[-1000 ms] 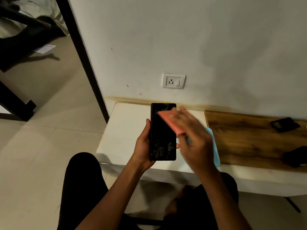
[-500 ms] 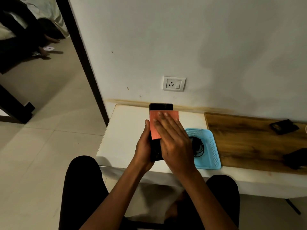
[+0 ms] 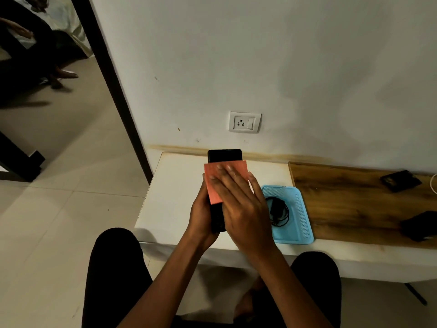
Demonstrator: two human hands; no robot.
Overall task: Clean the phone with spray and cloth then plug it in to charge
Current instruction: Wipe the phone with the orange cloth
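1. While the person sits facing it, a low white table (image 3: 179, 185) stands against the white wall (image 3: 283, 55), and a wood-grain board (image 3: 354, 202) covers its right part.
2. On the table, just left of the board, lies a blue perforated plastic tray (image 3: 300, 223); inside it is a coiled black charger cable (image 3: 279, 211) with its plug, and nothing else can be made out in the tray.
3. Held upright above the table's near middle is the black phone (image 3: 224, 156), its top edge showing dark above the cloth.
4. Gripping the phone's lower part from the left and behind is the left hand (image 3: 201, 216), with its thumb along the phone's left edge.
5. Lying flat with straight, spread fingers, the right hand (image 3: 241, 209) presses an orange-pink cloth (image 3: 212, 185) against the phone's screen.
6. A white wall socket (image 3: 244, 122) with a switch sits on the wall above the phone.
7. Two small dark objects (image 3: 399, 181) rest on the board at the far right, too dim to identify.
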